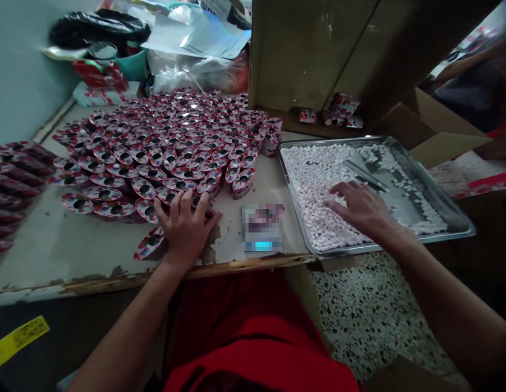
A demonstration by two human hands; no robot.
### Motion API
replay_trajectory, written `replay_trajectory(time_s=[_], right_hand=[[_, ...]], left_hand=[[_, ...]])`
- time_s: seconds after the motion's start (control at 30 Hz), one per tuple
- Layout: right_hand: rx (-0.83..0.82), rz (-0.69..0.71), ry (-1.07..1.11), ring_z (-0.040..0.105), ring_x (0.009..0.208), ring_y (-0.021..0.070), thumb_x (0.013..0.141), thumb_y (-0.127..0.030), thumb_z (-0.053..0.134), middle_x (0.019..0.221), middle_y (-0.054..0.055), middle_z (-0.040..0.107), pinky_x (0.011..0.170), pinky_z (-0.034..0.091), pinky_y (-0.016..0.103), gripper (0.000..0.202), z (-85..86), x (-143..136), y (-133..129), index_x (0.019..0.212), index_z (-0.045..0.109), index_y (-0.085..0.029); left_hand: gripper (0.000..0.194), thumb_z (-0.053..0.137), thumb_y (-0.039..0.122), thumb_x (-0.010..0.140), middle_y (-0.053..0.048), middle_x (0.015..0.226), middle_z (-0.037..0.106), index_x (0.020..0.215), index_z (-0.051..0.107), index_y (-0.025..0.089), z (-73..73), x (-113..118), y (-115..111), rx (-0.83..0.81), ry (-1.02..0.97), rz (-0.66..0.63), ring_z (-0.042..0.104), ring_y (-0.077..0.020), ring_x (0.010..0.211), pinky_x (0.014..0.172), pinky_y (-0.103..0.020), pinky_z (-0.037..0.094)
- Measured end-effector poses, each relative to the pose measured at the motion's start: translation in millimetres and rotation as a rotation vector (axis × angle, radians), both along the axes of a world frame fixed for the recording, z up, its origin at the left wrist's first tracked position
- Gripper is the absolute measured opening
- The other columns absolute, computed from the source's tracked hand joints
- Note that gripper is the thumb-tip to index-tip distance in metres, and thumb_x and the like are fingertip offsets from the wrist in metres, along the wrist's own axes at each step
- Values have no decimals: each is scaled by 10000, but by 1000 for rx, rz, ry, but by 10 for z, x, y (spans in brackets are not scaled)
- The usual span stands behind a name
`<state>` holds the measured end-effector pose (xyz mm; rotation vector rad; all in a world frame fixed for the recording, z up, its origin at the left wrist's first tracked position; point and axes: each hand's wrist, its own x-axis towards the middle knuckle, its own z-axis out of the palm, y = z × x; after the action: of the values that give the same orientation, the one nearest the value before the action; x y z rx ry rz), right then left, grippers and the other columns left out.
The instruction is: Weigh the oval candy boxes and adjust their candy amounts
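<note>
Left hand point(183, 223): fingers bent and a little apart over the near packets; whether they grip one is hidden, so I cannot tell
Right hand point(365, 209): thumb and forefinger parted fairly wide, low over the white pellets point(310, 179)
Packets point(142, 188): printed, oval-topped, packed upright with their holes up, perhaps so that neighbours brace one another; one point(151, 244) is beside the left wrist
Metal tray point(444, 236): under the right hand, its raised rim likely keeping the loose pellets in; a metal tool point(365, 173) lies inside
Digital scale point(262, 228): between the hands, display lit, probably there for easy reach from both; its upper part is blurred
Table point(44, 245): pale top, front edge chipped to wood
Room: teal basin point(132, 68) at back left, big cardboard box point(297, 54) behind, open carton point(449, 144) at right, speckled floor point(342, 305) below
</note>
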<state>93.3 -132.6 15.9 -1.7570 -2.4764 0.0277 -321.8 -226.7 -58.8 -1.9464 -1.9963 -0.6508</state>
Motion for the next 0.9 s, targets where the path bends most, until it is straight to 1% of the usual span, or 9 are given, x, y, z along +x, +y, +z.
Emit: replay_trajectory(time_s=[0.1, 0.17, 0.23, 0.37, 0.5, 0.6, 0.67, 0.8, 0.9], right_hand=[[-147, -61, -116, 585, 1203, 437, 1043, -520, 596, 1401, 228, 600, 939, 485, 517, 587, -333, 437, 118, 1516, 551, -175], [-190, -54, -119, 500, 1341, 476, 1041, -500, 574, 1559, 249, 464, 1000, 473, 568, 695, -522, 480, 209, 1646, 392, -211], [-145, -68, -137, 448, 1379, 517, 1043, -492, 557, 1577, 284, 411, 1008, 460, 610, 725, -627, 372, 305, 1671, 339, -205], [-6, -4, -195, 547, 1206, 490, 1059, -402, 500, 1323, 290, 574, 925, 477, 530, 495, -614, 99, 415, 1450, 549, -101], [-139, 135, -161, 637, 905, 338, 1062, -286, 498, 1058, 179, 683, 715, 406, 363, 223, -508, 130, 409, 1180, 627, -148], [-211, 35, 71, 564, 689, 254, 1045, -328, 600, 828, 89, 657, 632, 308, 345, 137, -447, 284, 409, 1070, 645, -201], [-227, -104, 417, 507, 633, 225, 1004, -374, 663, 700, 43, 579, 627, 318, 347, 158, -422, 376, 419, 980, 653, -218], [-505, -312, 1083, 481, 618, 179, 766, -477, 851, 757, 32, 595, 572, 345, 303, 338, -394, 473, 413, 875, 643, -235], [-638, -300, 1210, 461, 604, 154, 643, -474, 913, 779, 16, 594, 538, 309, 270, 420, -383, 490, 363, 874, 649, -243]], left_hand=[[567, 678, 557, 980, -204, 1579, 550, 1465, 619, 269, 24, 100, 105, -21, -44, 65, 453, -434, 1514, 1286, -765, 75], [637, 713, 564, 956, -221, 1615, 505, 1502, 587, 262, 71, 141, 91, -39, -63, 76, 395, -453, 1551, 1280, -778, 69], [693, 735, 560, 944, -240, 1639, 467, 1536, 559, 246, 140, 166, 11, -43, -72, 57, 349, -459, 1582, 1286, -762, 117], [627, 739, 525, 960, -231, 1589, 524, 1496, 615, 223, 250, 178, -224, 54, -37, -51, 411, -421, 1561, 1306, -644, 259], [421, 747, 406, 979, -158, 1471, 654, 1372, 706, 258, 253, 230, -378, 107, 11, -156, 560, -359, 1453, 1299, -572, 325], [347, 751, 334, 979, -116, 1358, 732, 1318, 728, 267, 261, 335, -405, 162, 21, -195, 639, -324, 1358, 1304, -562, 319], [360, 761, 318, 971, -100, 1307, 759, 1325, 722, 264, 293, 409, -391, 200, 11, -219, 673, -304, 1302, 1299, -541, 335], [395, 785, 315, 952, -88, 1283, 768, 1336, 709, 261, 391, 502, -325, 227, -39, -255, 692, -291, 1245, 1255, -510, 400], [446, 829, 359, 919, -89, 1272, 764, 1332, 696, 256, 425, 574, -270, 215, -165, -257, 681, -295, 1235, 1198, -492, 454]])
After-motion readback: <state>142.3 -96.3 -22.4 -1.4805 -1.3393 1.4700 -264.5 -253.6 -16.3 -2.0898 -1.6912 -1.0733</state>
